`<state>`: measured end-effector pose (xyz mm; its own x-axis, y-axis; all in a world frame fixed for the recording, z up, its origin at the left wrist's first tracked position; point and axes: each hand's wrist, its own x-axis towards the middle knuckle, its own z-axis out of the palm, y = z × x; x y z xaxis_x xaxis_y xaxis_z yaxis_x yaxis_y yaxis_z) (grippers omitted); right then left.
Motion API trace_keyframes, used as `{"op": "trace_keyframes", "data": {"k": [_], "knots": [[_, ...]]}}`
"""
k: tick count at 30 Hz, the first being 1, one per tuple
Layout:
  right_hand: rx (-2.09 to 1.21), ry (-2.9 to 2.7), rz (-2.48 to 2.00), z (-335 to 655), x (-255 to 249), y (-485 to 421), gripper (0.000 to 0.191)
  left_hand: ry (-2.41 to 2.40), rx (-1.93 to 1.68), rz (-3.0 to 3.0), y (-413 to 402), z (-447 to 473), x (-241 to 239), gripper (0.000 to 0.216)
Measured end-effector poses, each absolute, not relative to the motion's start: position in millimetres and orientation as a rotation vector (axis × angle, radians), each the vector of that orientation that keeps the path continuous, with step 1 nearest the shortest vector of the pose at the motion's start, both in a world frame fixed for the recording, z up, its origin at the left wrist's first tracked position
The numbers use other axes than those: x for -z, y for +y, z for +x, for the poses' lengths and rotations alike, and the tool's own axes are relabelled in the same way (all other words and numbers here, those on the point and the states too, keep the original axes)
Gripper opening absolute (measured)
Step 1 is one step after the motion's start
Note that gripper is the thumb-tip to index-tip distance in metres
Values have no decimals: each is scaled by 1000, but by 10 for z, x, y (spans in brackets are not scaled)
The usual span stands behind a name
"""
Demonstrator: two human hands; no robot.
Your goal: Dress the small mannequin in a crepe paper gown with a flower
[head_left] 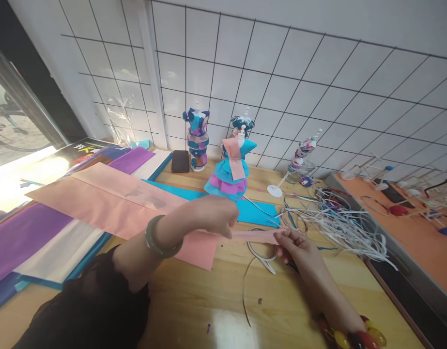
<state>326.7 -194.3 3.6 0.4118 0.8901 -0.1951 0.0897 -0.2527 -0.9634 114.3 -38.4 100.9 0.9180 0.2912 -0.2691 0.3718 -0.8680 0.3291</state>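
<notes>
A narrow pink paper strip (pixel 252 236) stretches between my two hands, low over the wooden table. My left hand (pixel 212 215), with a green bangle at the wrist, is curled closed at the strip's left end. The strip's right end is pinched between thumb and fingers of my right hand (pixel 296 245). Something dark shows under the right palm, too hidden to name. Beneath my left arm lies a large pink sheet (pixel 107 198). Behind the hands stands a small dress form in a blue and purple tiered dress (pixel 228 174) with a pink piece across its front.
Sheets in purple (pixel 38 242) and white lie stacked at left. A blue sheet (pixel 259 213) lies behind my hands. Near the tiled wall are a phone (pixel 180 161), a dressed form (pixel 197 140) and a tilted form (pixel 301 155). White cords (pixel 339 223) heap at right beside an orange surface (pixel 426 232).
</notes>
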Motion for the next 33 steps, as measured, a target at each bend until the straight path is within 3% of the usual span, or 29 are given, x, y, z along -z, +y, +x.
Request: {"op": "trace_keyframes", "data": {"k": [6, 8, 10, 15, 21, 26, 33], "knots": [[-996, -800, -1669, 3259, -16, -1928, 41, 41, 448, 2591, -812, 1458, -777, 9], [-993, -773, -1681, 3248, -18, -1928, 43, -53, 240, 2585, -847, 1508, -656, 25], [-998, -762, -1693, 3237, -20, -1930, 42, 39, 73, 2605, -827, 1523, -546, 33], [-1040, -760, -1668, 3212, -18, -1929, 45, 374, 68, 2825, -684, 1526, -388, 16], [-1057, -730, -1632, 3166, -47, -1953, 69, 237, -82, 2818, -726, 1563, -321, 42], [-1080, -701, -1529, 3143, -114, -1967, 77, 356, -133, 2825, -768, 1610, -324, 21], [-771, -1184, -1642, 3110, -45, -2015, 73, 604, -150, 2895, -611, 1562, -524, 20]]}}
